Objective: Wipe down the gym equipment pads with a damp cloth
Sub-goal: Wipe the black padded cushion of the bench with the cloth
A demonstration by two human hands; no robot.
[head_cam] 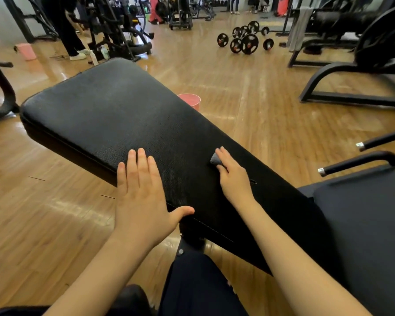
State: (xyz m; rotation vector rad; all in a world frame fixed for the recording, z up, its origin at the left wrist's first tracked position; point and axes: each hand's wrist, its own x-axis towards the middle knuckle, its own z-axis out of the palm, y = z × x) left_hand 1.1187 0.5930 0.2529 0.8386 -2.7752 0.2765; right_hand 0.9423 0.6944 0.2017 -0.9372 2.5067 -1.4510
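**Cloth on bench pad, both hands down**

Black bench pad (114,115) runs from lower right to upper left over the wood floor (260,106). Left hand (141,197) lies flat on the pad's near edge, fingers straight and close together, thumb spread out. Right hand (233,176) presses a small grey cloth (215,158) against the pad, fingers curled over it. Pink bucket (190,101) stands just behind the pad. Barbells (245,41) lie well apart on the floor.

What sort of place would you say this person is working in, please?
Almost certainly a gym: a black padded bench in front, loaded barbells on the wooden floor, and weight machines behind.
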